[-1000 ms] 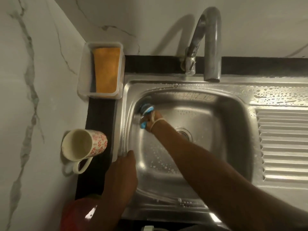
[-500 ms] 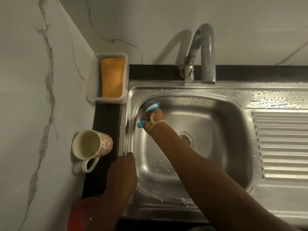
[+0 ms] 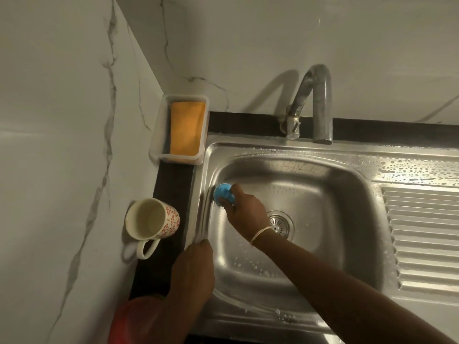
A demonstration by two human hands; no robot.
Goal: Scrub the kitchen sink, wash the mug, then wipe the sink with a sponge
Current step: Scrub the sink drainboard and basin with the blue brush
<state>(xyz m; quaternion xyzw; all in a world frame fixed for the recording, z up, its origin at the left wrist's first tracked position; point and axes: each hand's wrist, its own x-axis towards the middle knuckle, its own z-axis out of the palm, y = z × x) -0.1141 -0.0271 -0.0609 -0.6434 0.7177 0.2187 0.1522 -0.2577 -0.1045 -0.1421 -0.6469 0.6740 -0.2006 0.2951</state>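
right hand (image 3: 244,207) grip around blue scrubber (image 3: 222,192), pressed on sink (image 3: 347,194) left wall

faucet (image 3: 320,108) overhanging basin (image 3: 323,194), centre seemingly open

A curved metal tap (image 3: 315,105) stands on a black ledge behind the basin, its spout pointing down. White marble-veined wall tiles (image 3: 62,120) meet in a corner at the left, and a clear plastic tray (image 3: 155,145) sits on the black tabletop (image 3: 173,184) in that corner. A red object (image 3: 129,321), blurred, shows at the bottom edge.
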